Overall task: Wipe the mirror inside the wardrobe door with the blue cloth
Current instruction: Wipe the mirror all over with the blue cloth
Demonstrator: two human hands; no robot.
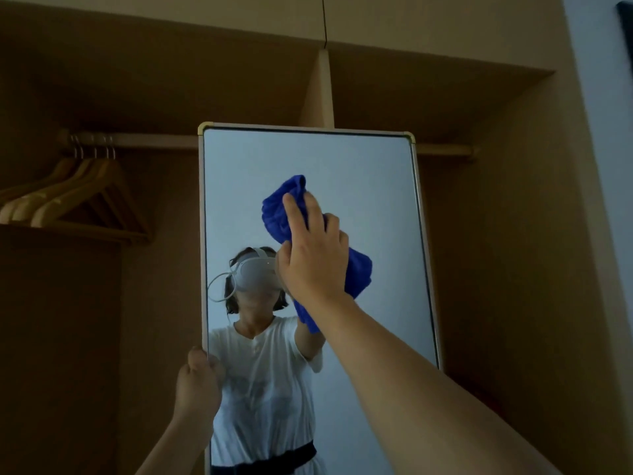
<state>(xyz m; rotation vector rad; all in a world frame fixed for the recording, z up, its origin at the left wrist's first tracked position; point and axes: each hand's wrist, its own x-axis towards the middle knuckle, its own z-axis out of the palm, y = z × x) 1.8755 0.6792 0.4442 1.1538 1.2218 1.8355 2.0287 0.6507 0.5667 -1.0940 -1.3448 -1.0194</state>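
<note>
A tall mirror (363, 173) in a pale frame with brass corners stands upright in front of the open wardrobe. My right hand (313, 258) presses a bunched blue cloth (279, 207) against the glass near its middle, fingers curled over the fabric. Part of the cloth hangs below my wrist. My left hand (197, 382) grips the mirror's left frame edge low down. The glass reflects a person in a white top wearing a headset.
Several wooden hangers (72, 197) hang from a rail (144, 140) at the upper left inside the wardrobe. A shelf divider (320, 90) rises above the mirror. A pale wall (603, 132) lies at the far right.
</note>
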